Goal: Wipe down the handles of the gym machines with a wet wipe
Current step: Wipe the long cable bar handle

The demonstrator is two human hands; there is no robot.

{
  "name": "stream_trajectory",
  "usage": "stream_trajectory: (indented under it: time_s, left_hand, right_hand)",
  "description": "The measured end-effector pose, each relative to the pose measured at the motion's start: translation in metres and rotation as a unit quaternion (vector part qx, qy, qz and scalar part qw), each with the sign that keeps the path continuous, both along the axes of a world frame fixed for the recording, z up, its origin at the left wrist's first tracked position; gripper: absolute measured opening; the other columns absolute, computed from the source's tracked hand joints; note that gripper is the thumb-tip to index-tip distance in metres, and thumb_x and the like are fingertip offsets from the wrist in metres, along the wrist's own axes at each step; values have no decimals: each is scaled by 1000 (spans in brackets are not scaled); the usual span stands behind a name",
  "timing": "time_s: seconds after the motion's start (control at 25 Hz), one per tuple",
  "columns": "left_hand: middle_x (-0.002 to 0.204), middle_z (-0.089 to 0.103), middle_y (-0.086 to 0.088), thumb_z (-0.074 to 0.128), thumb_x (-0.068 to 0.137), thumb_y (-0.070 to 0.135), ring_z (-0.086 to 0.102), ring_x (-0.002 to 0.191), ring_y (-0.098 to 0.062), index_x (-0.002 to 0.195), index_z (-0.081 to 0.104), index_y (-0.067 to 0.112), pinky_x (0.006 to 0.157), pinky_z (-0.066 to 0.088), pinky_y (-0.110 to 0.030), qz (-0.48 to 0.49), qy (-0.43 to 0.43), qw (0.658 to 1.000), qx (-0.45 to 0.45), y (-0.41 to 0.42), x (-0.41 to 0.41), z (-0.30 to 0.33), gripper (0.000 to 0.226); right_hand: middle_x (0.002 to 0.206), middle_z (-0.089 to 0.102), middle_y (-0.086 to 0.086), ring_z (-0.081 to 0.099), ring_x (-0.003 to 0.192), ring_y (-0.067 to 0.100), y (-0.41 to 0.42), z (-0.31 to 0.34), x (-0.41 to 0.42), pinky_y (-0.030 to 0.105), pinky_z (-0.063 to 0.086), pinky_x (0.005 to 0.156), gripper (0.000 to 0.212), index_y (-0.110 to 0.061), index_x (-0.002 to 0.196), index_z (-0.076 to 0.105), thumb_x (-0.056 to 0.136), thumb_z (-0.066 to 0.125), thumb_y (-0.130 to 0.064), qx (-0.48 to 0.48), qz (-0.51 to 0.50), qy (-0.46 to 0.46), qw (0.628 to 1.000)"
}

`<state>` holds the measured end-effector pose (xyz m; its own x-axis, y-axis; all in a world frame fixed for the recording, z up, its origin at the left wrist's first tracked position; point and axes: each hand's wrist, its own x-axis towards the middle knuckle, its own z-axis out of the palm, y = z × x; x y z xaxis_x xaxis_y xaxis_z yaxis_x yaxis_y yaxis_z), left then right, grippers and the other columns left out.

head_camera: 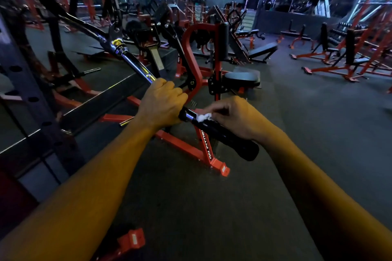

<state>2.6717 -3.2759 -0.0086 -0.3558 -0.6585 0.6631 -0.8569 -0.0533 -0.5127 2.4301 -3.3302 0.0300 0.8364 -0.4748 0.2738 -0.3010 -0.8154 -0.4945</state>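
A chrome pull-down bar [135,65] slants from the upper left down to the centre and ends in a black rubber handle [231,140]. My left hand [161,101] grips the bar just above the handle's upper end. A crumpled white wet wipe [204,117] lies pressed against the top of the black handle. My right hand [235,116] pinches the wipe and curls over the handle. The handle's lower end sticks out free below my right wrist.
A red-framed machine with a black seat [244,78] stands just behind the bar, its red base [184,146] on the dark floor under my hands. A dark rack upright [31,95] rises at the left. Red benches and racks [343,57] fill the right and back.
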Motion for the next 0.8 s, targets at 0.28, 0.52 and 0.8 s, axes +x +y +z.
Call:
stream_trajectory:
  time_s: [0.28,0.52,0.8]
  left_hand:
    - [64,55,1,66,86,36,46,62,-19,71,58,20,72,31,-36,27,1,1000,3,13,1,-4,23]
    - [66,56,0,64,89,34,46,62,-21,71,58,19,71,36,-38,16,33,999,23,8,-4,1,24]
    - [68,56,0,66,86,32,48,65,-21,74,56,20,75,38,-38,23,41,998,43,7,-2,2,20]
  right_hand:
    - [110,69,31,68,94,28,0,-64,-46,25,57,74,29,7,121,66,96,58,-5,498,-8,-142,856]
    - [132,61,27,66,117,35,12,-84,3,26,59,84,49,2,134,60,87,72,-9,628,43,-314,711]
    - [138,57,28,67,115,34,30,-93,23,31,59,92,70,4,129,63,68,91,-16,671,91,-404,614]
